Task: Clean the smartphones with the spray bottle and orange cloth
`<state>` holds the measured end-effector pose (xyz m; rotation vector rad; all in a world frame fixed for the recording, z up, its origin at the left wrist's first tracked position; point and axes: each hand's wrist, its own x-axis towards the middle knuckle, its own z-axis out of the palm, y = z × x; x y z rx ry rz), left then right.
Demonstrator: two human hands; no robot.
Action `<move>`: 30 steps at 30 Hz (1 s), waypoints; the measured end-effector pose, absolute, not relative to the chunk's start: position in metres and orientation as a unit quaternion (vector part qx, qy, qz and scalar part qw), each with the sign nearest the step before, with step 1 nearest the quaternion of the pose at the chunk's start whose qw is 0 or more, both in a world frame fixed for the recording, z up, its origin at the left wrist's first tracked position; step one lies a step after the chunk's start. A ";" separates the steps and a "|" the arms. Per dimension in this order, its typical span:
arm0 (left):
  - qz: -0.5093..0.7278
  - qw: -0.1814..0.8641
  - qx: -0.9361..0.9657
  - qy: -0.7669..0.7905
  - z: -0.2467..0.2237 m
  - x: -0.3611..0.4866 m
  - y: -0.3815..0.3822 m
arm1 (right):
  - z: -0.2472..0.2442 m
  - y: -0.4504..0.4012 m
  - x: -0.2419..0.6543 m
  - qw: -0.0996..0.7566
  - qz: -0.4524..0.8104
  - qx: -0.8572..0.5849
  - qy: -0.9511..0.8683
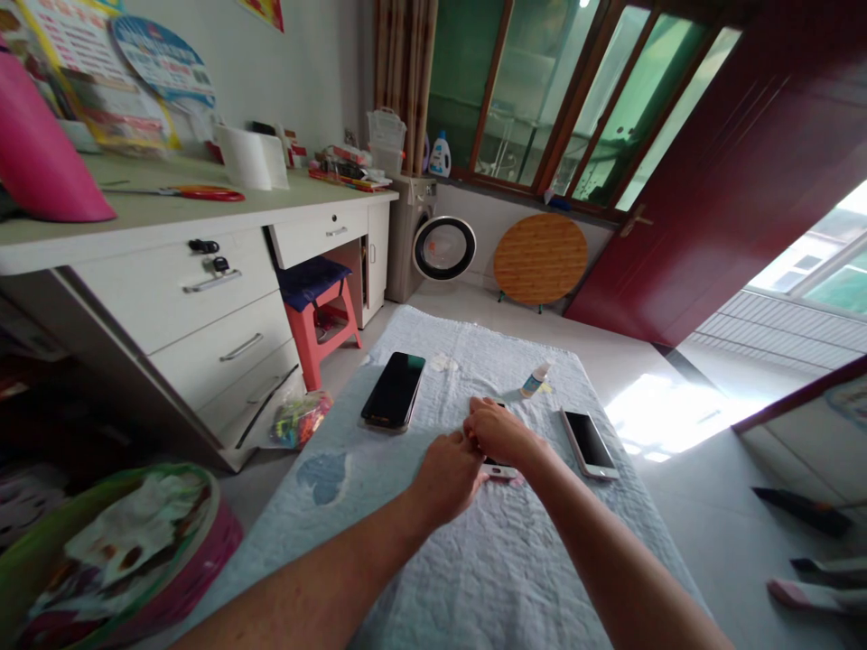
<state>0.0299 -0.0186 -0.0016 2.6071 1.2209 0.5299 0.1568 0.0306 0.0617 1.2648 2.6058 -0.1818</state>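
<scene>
Both my hands meet over a white-edged phone (499, 470) lying on the light blue cloth (467, 569). My left hand (448, 476) is closed at the phone's left side, its fingertips against those of my right hand. Across the phone's upper part rests my right hand (499, 431), fingers bent; what they pinch, if anything, is hidden. A large black phone (395, 390) lies to the left, and a white phone with a dark screen (589, 442) to the right. Beyond my right hand is a small bottle with a clear cap (535, 379).
A white desk (331, 206) runs along the left, with a pink stool (325, 329) under it. At the lower left stands a waste basket (220, 533). Behind are a washing machine (406, 257), a round wooden board (540, 258) and a red door (704, 171).
</scene>
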 end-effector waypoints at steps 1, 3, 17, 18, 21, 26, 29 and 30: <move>0.178 0.109 0.885 0.415 -0.002 0.030 -0.018 | 0.062 0.030 0.157 0.118 -0.066 0.434 0.891; 0.174 0.111 0.887 0.413 -0.002 0.030 -0.018 | 0.060 0.034 0.159 0.104 -0.074 0.461 0.878; 0.174 0.099 0.894 0.400 -0.001 0.027 -0.017 | 0.021 0.089 0.183 -0.030 -0.054 0.594 0.802; 0.173 0.099 0.894 0.401 -0.001 0.027 -0.017 | 0.018 0.089 0.186 -0.033 -0.052 0.603 0.795; 0.168 0.097 0.893 0.406 0.001 0.028 -0.018 | 0.012 0.088 0.196 -0.045 -0.047 0.627 0.776; 0.166 0.100 0.891 0.412 0.002 0.028 -0.018 | 0.009 0.083 0.211 -0.059 -0.045 0.653 0.753; 0.171 0.103 0.891 0.409 0.001 0.028 -0.018 | 0.007 0.078 0.215 -0.072 -0.042 0.668 0.740; 0.171 0.104 0.890 0.409 0.000 0.028 -0.018 | 0.006 0.076 0.216 -0.080 -0.041 0.674 0.734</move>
